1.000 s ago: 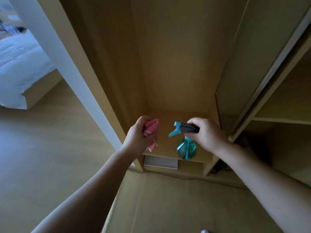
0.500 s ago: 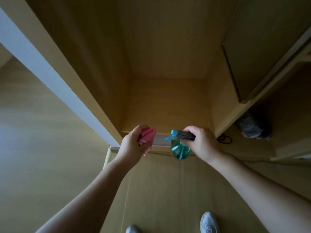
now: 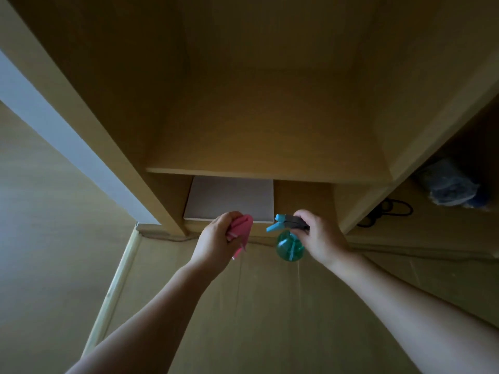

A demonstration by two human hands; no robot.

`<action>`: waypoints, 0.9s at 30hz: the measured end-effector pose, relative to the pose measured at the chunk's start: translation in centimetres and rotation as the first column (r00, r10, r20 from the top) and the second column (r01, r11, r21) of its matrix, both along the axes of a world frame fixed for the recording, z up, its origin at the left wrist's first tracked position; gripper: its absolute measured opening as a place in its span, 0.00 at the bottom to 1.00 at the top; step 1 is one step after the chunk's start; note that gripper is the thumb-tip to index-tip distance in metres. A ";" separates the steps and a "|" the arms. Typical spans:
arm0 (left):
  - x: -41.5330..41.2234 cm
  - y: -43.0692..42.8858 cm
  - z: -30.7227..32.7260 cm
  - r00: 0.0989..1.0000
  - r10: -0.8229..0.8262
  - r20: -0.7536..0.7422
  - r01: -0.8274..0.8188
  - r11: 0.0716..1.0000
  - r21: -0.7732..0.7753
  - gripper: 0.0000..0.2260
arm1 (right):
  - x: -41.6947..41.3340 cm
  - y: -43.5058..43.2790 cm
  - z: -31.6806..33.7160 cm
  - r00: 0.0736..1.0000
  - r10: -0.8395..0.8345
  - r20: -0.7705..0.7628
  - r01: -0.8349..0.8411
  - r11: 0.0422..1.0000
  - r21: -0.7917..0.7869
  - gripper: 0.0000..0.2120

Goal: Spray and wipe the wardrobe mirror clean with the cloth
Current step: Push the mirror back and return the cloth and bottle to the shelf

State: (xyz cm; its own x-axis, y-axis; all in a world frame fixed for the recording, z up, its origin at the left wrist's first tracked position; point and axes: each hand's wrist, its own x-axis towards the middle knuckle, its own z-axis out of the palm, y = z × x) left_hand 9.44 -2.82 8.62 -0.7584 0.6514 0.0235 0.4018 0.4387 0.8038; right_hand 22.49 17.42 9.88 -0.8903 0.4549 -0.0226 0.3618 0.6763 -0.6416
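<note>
The left hand (image 3: 216, 238) has its grip curled round a bunched pink cloth (image 3: 241, 227). The right hand (image 3: 322, 238) holds a green spray bottle (image 3: 290, 248) in its grip by the head. Both are side by side just before the wardrobe shelf (image 3: 264, 139).

Bunched pink cloth (image 3: 240, 228) beside teal spray bottle (image 3: 290, 248)

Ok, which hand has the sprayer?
The right hand: it grips the sprayer by its dark head, with the green bottle hanging below. The left hand holds only the pink cloth.
</note>
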 end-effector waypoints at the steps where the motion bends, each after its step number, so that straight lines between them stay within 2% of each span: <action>1: -0.3 0.4 -1.6 1.000 0.002 -0.006 -0.002 1.000 0.005 0.18 | -0.3 0.4 -1.6 1.000 -0.012 0.007 0.012 1.000 0.001 0.06; 6: -2.1 1.9 -7.2 0.998 0.000 -0.059 0.000 1.000 -0.009 0.19 | -2.1 2.6 -7.2 0.994 -0.099 0.036 0.099 0.995 0.014 0.10; 12: -3.3 4.2 -10.4 0.998 -0.023 -0.067 0.025 0.999 0.027 0.20 | -3.7 5.7 -10.8 0.983 -0.176 0.052 0.172 0.982 0.072 0.17; 21: -3.3 6.7 -10.6 0.998 -0.038 -0.040 0.042 0.993 0.109 0.21 | -4.3 10.0 -13.1 0.966 -0.248 0.069 0.238 0.963 0.129 0.03; 27: -3.1 7.3 -10.9 0.995 -0.075 -0.059 0.081 0.991 0.107 0.20 | -4.5 10.6 -13.8 0.961 -0.274 0.040 0.268 0.957 0.113 0.12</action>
